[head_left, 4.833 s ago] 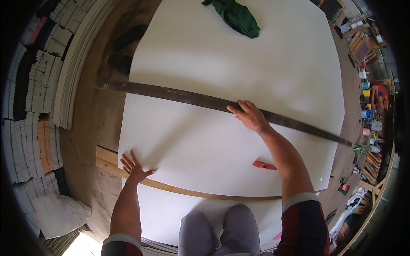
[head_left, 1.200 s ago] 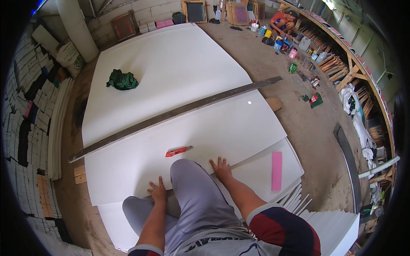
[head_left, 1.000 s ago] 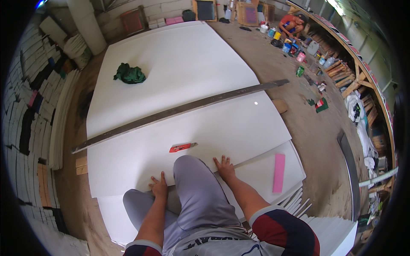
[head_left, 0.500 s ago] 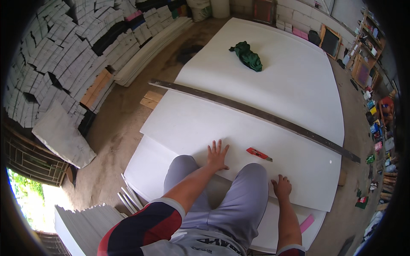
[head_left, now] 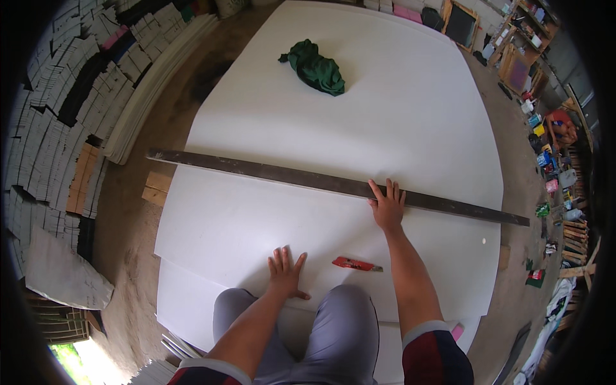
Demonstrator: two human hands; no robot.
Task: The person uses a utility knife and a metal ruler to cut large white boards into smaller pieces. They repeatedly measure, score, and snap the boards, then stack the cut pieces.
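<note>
A large white sheet [head_left: 423,269] lies under my knees, over another white sheet [head_left: 183,289] that shows along its near left edge. Across it runs a long dark straightedge bar [head_left: 276,173]. My right hand [head_left: 389,206] rests on the bar's near edge right of its middle, fingers spread over its top. Flat on the sheet by my left knee, my left hand [head_left: 285,276] has its fingers apart and holds nothing. A red utility knife [head_left: 357,264] lies between my hands, just beyond my right knee. Farther off sits a crumpled dark green cloth [head_left: 316,69].
Stacked white boards [head_left: 51,135] rise along the left side. A wooden block [head_left: 156,187] lies beside the sheet's left edge. Shelves [head_left: 529,32] and scattered containers line the right. Another person [head_left: 561,128] crouches at the far right.
My right hand has moved forward from the sheet beside my right knee onto the dark bar. My left hand stays flat on the sheet. The view has shifted.
</note>
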